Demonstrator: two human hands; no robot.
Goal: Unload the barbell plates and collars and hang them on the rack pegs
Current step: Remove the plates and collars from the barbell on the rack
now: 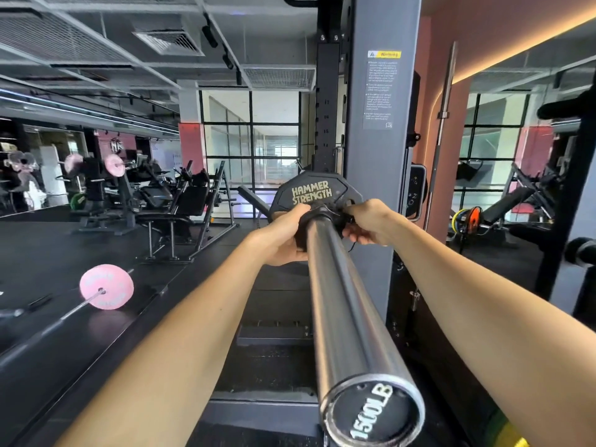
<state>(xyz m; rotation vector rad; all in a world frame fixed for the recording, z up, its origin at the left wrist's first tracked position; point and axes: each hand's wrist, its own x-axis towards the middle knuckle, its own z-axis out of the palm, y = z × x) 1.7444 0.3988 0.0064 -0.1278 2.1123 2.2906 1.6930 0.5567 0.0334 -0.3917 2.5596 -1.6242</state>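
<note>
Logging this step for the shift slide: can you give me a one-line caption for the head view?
Both hands, left and right, grip the collar against a black plate on the barbell sleeve.

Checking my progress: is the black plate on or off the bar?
On: the black plate sits on the bar, both hands at the collar.

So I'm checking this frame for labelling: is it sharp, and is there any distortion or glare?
Head view: wide-angle bend bows the ceiling lines and swells the near bar end; the "1500LB" cap and black plate lettering stay readable; both hands, left and right, are sharp at the collar; the windows behind are blown out; a soft sheen runs along the bar sleeve.
</note>
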